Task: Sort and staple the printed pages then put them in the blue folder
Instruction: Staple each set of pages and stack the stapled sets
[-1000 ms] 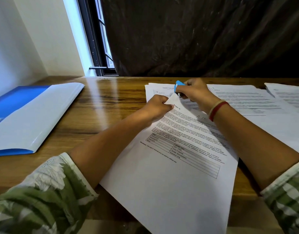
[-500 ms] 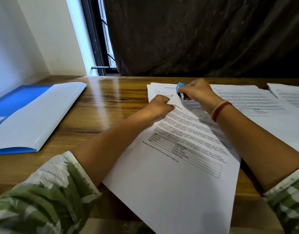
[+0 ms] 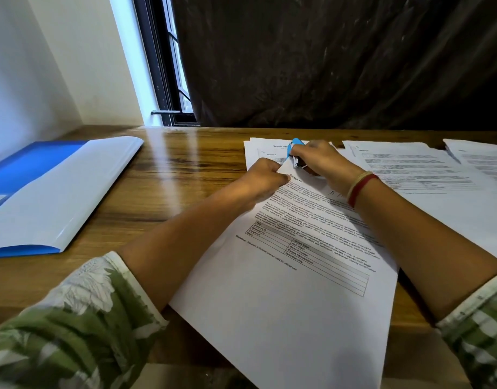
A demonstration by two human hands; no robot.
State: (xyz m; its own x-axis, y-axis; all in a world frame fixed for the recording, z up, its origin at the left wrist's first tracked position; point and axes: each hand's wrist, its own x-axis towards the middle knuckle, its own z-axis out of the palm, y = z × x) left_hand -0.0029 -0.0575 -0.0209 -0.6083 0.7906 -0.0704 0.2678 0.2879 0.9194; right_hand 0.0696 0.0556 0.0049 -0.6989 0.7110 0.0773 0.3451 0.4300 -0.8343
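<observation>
Two hands meet at the top corner of the printed pages [image 3: 297, 290], which lie slanted on the wooden table [image 3: 171, 175] just in front of the person. The left hand [image 3: 265, 178] has its fingers curled, pinching that corner. The right hand [image 3: 323, 160], a red band [image 3: 362, 188] at its wrist, grips a small blue stapler [image 3: 293, 148] set against the same corner. The top sheet is headed "Section 10"; below its paragraphs sits a table with a cell reading "Illustrative Only", then a line beginning "Disclaimer". More sheets [image 3: 410, 169] lie to the right, and a sheet [image 3: 261, 151] behind the hands shows "Sample". The blue folder [image 3: 45, 192] lies open well apart at the left
</observation>
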